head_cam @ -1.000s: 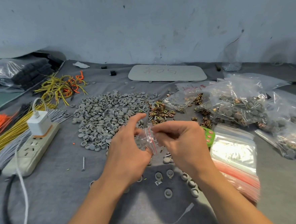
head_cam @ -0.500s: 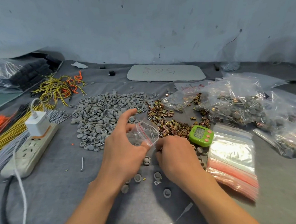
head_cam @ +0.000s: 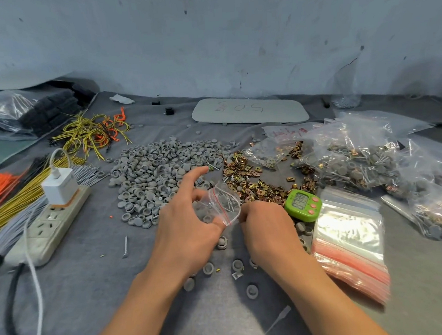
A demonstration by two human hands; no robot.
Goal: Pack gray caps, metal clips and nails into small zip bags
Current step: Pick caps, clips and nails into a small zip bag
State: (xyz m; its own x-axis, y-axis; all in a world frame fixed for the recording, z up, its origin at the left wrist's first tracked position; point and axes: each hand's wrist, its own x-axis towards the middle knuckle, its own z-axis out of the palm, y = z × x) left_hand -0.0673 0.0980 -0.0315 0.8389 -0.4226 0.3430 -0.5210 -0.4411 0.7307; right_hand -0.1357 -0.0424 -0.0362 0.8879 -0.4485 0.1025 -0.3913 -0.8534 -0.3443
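The left hand pinches a small clear red-striped zip bag, mouth open, just left of the green digital timer. The right hand curls down beside that timer, grasp hidden. Filling seems underway; next, a part must drop into that mouth.
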